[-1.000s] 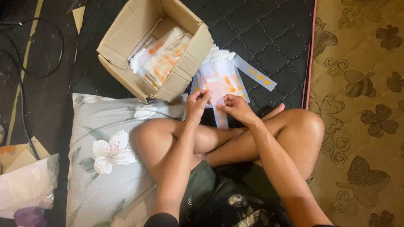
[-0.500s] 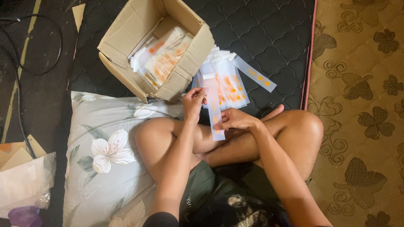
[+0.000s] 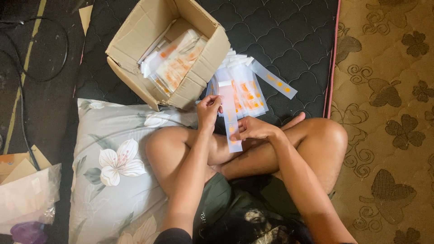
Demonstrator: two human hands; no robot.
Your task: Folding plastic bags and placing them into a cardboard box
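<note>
Item: long clear plastic sleeve with orange print (image 3: 229, 118), pinched at its top by the left hand (image 3: 209, 110) and at its lower part by the right hand (image 3: 254, 129), above crossed legs. Adjacent: fanned pile of similar sleeves (image 3: 251, 88) on black quilted mattress (image 3: 289, 31); open brown cardboard box (image 3: 174, 49) holding more; grey floral pillow (image 3: 113, 162).

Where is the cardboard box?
In the head view the cardboard box sits open on the dark quilted mat, upper left of the left hand, just above the flowered pillow and beside the packet pile.

Cardboard box (image 3: 194, 86) stands left of packet pile (image 3: 246, 88), behind pillow (image 3: 113, 158).
</note>
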